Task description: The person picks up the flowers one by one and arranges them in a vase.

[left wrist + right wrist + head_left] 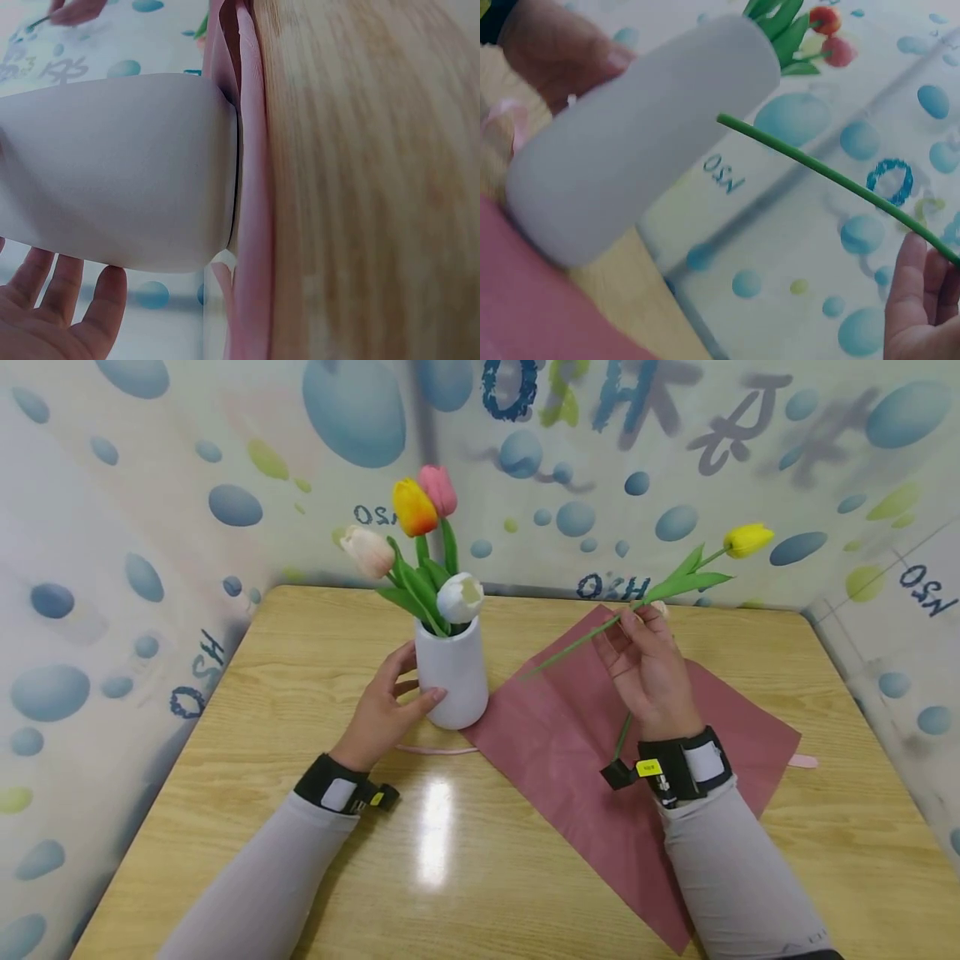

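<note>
A white vase (452, 681) stands upright on the table, holding a pale pink tulip (367, 552), an orange-yellow tulip (415, 507), a pink tulip (438, 491) and a white tulip (460, 598). My left hand (393, 706) holds the vase from its left side, thumb across the front and fingers behind. In the left wrist view, fingertips (112, 281) touch the vase wall. Over the wrapping paper, my right hand (648, 664) pinches a yellow tulip (747, 540) by its green stem. Its bloom points up and right; the bare stem end (731, 121) points toward the vase.
Dark pink wrapping paper (555, 760) lies on the wooden table (300, 652), right of the vase. Another flower's stem (622, 735) lies on it, partly hidden by my right hand. A pink ribbon (435, 750) runs beneath. A patterned wall (570, 468) rises behind the table.
</note>
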`<action>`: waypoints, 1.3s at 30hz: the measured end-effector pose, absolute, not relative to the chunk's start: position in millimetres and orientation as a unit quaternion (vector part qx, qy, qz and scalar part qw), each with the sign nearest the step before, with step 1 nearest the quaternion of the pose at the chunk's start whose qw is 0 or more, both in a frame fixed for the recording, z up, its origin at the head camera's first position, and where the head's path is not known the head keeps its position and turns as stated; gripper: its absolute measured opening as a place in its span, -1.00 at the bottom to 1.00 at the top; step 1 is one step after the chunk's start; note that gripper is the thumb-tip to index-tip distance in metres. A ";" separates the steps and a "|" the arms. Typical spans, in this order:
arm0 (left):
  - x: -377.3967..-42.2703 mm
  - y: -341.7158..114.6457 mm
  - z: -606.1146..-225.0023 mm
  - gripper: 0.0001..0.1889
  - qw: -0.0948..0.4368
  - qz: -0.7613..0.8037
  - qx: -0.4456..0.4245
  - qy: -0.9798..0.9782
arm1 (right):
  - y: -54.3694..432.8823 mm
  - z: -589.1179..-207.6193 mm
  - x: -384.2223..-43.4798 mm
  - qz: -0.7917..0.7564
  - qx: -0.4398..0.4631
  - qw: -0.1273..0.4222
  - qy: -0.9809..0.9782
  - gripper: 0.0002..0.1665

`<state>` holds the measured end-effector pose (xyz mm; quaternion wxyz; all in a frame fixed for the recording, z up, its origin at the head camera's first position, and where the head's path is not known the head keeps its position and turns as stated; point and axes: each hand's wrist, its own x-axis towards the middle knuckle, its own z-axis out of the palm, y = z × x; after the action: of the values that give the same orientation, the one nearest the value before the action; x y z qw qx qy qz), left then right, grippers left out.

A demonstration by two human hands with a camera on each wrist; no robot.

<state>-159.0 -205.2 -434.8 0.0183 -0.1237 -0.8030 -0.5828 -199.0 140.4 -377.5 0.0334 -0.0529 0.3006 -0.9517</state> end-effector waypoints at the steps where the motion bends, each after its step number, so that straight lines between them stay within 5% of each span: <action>1: -159.1 -205.1 -434.9 -0.20 0.018 -0.583 -0.123 -0.803 | 137.7 -373.5 -199.2 -0.955 -0.056 0.037 0.290 -0.96; 14: -159.4 -206.7 -437.6 -0.20 0.018 -0.582 -0.121 -0.804 | 97.6 -325.2 -207.7 -0.956 -0.098 0.017 0.276 -0.92; 39: -161.2 -208.7 -439.6 -0.19 0.017 -0.575 -0.130 -0.808 | 52.1 -308.3 -208.1 -0.874 -0.133 -0.056 0.464 -0.90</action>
<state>-161.2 -208.7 -439.6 0.0174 -0.1299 -0.8077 -0.5749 -208.1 52.1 -308.3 -0.0563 -0.1334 0.4639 -0.8740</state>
